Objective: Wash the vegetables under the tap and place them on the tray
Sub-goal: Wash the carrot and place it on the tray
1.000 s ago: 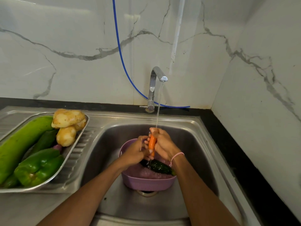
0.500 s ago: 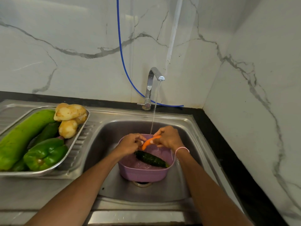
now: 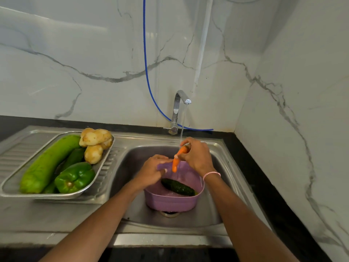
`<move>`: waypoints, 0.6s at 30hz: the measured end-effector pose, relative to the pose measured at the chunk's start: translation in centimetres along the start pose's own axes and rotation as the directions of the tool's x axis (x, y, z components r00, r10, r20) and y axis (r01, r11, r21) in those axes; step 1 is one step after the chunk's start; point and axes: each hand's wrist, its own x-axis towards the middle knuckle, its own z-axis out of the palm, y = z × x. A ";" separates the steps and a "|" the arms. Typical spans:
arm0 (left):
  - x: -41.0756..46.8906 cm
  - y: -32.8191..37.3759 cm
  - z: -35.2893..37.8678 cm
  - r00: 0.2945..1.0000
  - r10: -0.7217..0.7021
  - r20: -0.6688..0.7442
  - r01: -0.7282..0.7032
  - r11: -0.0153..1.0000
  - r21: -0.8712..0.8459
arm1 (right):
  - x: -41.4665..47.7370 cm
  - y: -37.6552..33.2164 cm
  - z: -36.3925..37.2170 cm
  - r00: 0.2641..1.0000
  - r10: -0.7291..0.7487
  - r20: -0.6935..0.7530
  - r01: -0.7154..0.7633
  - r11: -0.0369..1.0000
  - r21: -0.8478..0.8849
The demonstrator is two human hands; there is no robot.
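While water [image 3: 182, 125] runs, fingers [image 3: 186, 142] of the right hand [image 3: 197, 157] pinch the carrot [image 3: 175, 163].

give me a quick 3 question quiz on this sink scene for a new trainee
1. Which vegetable lies in the purple basket? A tomato, B cucumber, C onion.
2. True or false: the tap is shut off.
3. Fill in: the right hand holds the ____ under the tap.
Key: 1 B. 2 false, it is running. 3 carrot.
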 end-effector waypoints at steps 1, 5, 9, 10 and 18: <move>-0.1 0.4 -0.2 1.000 0.008 0.003 -0.008 1.000 0.001 | -0.1 -0.4 -0.2 1.000 -0.006 -0.007 0.006 1.000 0.017; -0.6 1.2 -1.3 1.000 0.011 0.028 -0.012 1.000 0.024 | -0.3 -2.1 -1.3 0.997 -0.056 -0.050 0.057 0.998 0.028; -0.8 1.4 -2.7 0.999 -0.041 -0.004 0.041 0.999 -0.001 | -0.5 -3.2 -2.3 0.991 -0.080 -0.111 0.090 0.992 0.084; -0.9 1.6 -3.1 0.999 -0.046 -0.017 0.046 0.999 -0.001 | -0.6 -3.4 -2.5 0.987 -0.077 -0.138 0.092 0.990 0.107; -2.4 1.1 -4.2 0.990 -0.088 -0.108 0.090 0.996 0.015 | -2.3 -1.5 -0.5 0.997 0.082 0.001 -0.082 0.996 0.029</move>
